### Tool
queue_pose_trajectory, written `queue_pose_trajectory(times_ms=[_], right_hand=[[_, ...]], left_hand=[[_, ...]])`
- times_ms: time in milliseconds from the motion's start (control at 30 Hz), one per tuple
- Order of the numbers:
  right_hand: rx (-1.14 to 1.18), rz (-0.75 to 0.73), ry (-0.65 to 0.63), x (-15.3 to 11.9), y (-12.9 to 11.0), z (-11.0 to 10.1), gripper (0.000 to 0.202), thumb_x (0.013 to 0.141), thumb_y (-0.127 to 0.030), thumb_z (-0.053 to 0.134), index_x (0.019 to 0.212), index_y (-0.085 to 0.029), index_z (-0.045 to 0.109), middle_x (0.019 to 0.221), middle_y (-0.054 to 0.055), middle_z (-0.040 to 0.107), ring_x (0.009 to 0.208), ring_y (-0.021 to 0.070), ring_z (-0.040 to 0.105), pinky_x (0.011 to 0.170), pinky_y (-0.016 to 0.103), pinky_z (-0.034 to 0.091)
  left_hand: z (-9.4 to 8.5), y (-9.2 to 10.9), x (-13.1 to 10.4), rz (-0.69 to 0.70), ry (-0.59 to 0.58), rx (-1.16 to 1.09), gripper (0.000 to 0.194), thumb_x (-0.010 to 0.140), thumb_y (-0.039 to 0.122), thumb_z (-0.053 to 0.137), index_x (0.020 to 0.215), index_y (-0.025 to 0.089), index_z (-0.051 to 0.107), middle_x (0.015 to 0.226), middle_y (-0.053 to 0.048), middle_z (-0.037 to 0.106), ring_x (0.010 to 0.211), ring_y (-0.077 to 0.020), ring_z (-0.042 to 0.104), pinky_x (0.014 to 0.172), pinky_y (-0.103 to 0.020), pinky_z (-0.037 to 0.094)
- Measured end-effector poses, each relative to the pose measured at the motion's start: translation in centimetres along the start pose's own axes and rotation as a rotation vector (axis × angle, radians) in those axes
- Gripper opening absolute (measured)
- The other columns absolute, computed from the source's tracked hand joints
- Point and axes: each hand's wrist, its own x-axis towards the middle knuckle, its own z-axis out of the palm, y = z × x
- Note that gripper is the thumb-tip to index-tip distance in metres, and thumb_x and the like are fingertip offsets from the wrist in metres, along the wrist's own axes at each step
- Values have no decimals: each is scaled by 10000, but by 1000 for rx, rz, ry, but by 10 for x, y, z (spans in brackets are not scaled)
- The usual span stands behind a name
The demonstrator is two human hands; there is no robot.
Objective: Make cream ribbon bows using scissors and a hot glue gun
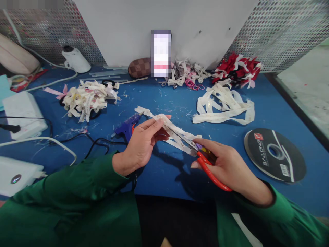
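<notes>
Over the blue table (167, 97), left fingers (154, 127) pinch white ribbon (176, 139), right fingers (212, 145) grip red-handled scissors (203, 160), blade tips obscured

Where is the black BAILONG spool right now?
In the head view, the spool lies at the right on the blue table, nearer the camera than the loose white ribbon.

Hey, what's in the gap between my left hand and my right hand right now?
In the head view, strands of white ribbon and the blades of the scissors lie between the left hand and the right hand.
</notes>
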Motion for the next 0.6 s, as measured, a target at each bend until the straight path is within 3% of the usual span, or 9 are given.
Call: queue_pose_trajectory(times_ms=[267, 600], right_hand=[[-39, -10, 29, -1, 0, 0, 534, 807, -520, 725, 1223, -193, 655, 946, 74, 763, 679, 184, 681, 629, 274, 544], [-35, -14, 0, 0, -2, 1, 544, 809, -504, 722, 1245, -194, 621, 1014, 89, 753, 729, 200, 705, 649, 285, 554]], left_hand=[[2, 1, -1, 75, 37, 61, 230, 731, 257, 832, 956, 213, 809, 1079, -58, 763, 785, -135, 674, 729, -262, 549], [6, -4, -5, 100, 35, 69, 241, 716, 202, 841, 955, 228, 813, 923, -21, 775, 760, -115, 674, 717, -228, 567]])
